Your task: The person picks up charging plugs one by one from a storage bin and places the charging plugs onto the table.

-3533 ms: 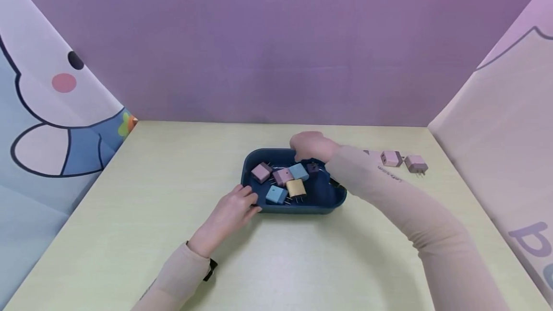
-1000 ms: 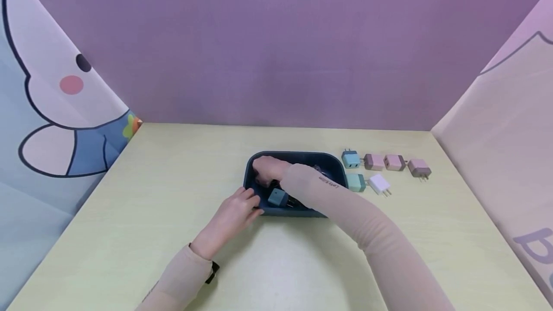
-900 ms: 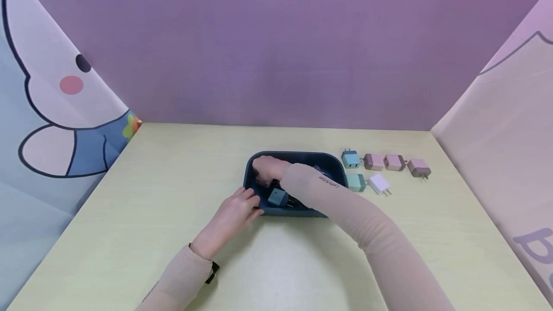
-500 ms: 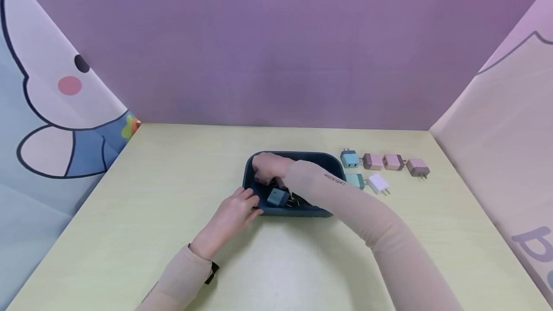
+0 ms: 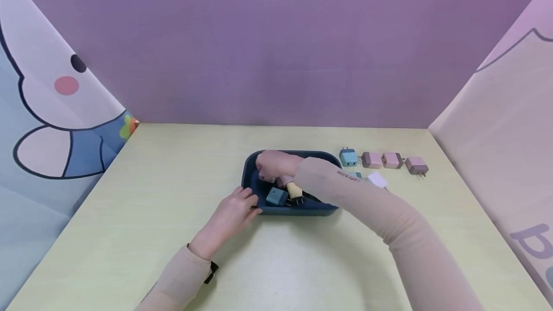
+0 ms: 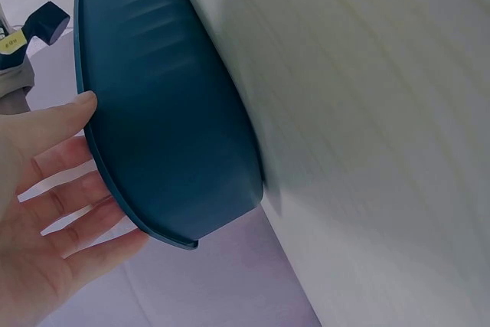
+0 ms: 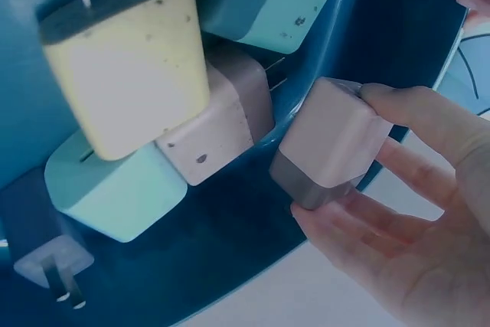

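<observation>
Head view shows the right hand [image 5: 272, 164] inside the dark blue tray [image 5: 332, 204], fingers pinching a pink charger [image 7: 331, 143] lifted near the tray's left wall, just beside a yellow charger [image 7: 126, 67] and teal chargers [image 7: 115, 189]. Left hand [image 5: 231, 215], fingers straight and relaxed, rests against the tray's near-left rim. Right of the tray, more chargers [image 5: 390, 160] lie in a row; the near table [image 5: 281, 263] lies bare
</observation>
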A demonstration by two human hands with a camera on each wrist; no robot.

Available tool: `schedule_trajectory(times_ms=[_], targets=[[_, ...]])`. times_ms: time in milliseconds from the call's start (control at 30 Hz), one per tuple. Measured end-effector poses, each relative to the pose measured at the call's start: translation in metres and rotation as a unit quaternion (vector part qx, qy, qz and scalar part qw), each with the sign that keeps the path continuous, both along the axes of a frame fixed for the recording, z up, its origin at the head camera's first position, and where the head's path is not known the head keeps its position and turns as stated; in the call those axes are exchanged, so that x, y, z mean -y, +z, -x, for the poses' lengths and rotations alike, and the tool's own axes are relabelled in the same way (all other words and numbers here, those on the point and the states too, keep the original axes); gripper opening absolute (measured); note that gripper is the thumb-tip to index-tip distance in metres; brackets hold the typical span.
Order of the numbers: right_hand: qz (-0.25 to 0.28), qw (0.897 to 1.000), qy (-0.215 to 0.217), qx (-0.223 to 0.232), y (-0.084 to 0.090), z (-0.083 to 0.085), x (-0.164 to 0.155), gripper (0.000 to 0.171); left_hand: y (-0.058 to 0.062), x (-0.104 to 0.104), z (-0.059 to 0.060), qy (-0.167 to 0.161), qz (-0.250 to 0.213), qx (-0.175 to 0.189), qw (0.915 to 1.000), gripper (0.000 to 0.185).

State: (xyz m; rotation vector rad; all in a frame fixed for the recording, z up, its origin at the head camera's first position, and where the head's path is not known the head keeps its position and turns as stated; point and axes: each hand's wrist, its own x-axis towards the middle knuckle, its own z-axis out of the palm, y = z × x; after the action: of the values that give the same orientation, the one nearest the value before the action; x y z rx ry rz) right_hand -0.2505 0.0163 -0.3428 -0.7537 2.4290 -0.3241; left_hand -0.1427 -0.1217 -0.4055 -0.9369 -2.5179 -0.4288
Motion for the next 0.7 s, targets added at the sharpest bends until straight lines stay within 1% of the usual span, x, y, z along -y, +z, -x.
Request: schedule_trajectory(times_ms=[167,333,467,567,700], targets=[[0.0,0.999,0.036,-0.032,0.002,-0.001,-0.009,0.014,0.0,0.0,0.0,-0.002,0.002,-0.003,1.0,0.018],[-0.014,0.996,0.062,-0.055,0.003,0.0,-0.019,0.019,0.0,0.001,0.0,-0.002,0.004,-0.003,1.0,0.017],[-0.02,0.995,0.071,-0.063,0.003,0.001,-0.027,0.019,0.001,0.001,0.0,0.0,0.007,0.0,1.0,0.017],[-0.011,0.995,0.076,-0.065,0.004,0.001,-0.034,0.019,0.002,0.001,0.0,0.003,0.009,0.005,0.9999,0.016],[-0.004,0.994,0.084,-0.074,0.005,0.001,-0.044,0.022,0.002,0.0,-0.001,0.009,0.015,0.012,0.9998,0.016]])
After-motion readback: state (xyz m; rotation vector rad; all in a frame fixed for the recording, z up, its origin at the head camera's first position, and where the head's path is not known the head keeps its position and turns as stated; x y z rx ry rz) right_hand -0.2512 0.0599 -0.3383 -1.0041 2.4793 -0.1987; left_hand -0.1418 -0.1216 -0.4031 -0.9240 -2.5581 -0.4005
